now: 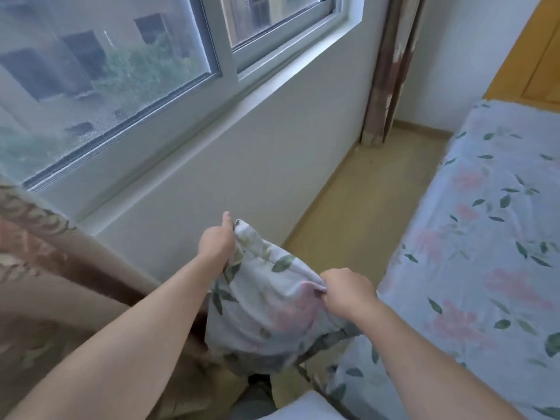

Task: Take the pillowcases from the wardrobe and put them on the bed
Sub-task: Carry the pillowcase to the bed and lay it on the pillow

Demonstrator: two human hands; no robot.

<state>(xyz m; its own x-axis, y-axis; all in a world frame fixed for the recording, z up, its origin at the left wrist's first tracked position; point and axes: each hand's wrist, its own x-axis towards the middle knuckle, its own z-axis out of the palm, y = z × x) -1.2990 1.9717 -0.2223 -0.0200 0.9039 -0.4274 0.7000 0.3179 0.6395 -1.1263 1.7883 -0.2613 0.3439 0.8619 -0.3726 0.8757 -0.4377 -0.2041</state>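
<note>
A white pillowcase (260, 301) printed with green leaves and pink flowers hangs between my two hands over the floor strip beside the bed. My left hand (216, 241) grips its top left edge, thumb up. My right hand (345, 291) pinches its upper right edge. The cloth sags in loose folds below both hands. The bed (478, 237) lies to the right, covered with a sheet in the same floral print. The wardrobe is not in view.
A window (121, 71) and white wall (242, 165) run along the left. A patterned brown curtain (45, 283) hangs at the lower left, another (391, 71) in the far corner. A narrow yellowish floor strip (372, 201) separates wall and bed. A wooden headboard (533, 62) stands at the top right.
</note>
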